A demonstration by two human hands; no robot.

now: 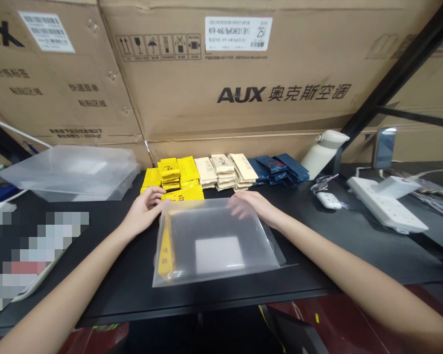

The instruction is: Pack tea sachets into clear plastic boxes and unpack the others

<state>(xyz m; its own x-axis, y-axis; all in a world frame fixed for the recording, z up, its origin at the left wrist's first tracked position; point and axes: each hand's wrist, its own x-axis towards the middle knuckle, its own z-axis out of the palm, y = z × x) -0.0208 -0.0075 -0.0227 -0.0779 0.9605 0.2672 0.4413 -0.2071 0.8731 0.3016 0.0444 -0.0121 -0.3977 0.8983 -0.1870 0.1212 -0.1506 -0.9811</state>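
A frosted clear plastic bag lies on the black table in front of me, with a yellow packet inside along its left side. My left hand grips the bag's far left corner, fingers curled. My right hand rests at the bag's far right edge, with its fingertips tucked into the opening and showing through the plastic. Just beyond the bag stand rows of yellow packets, cream packets and dark blue packets.
A stack of frosted plastic bags lies at the left. A white bottle, a white power strip, keys and cables sit at the right. Large cardboard boxes wall the back. A black metal strut slants at the right.
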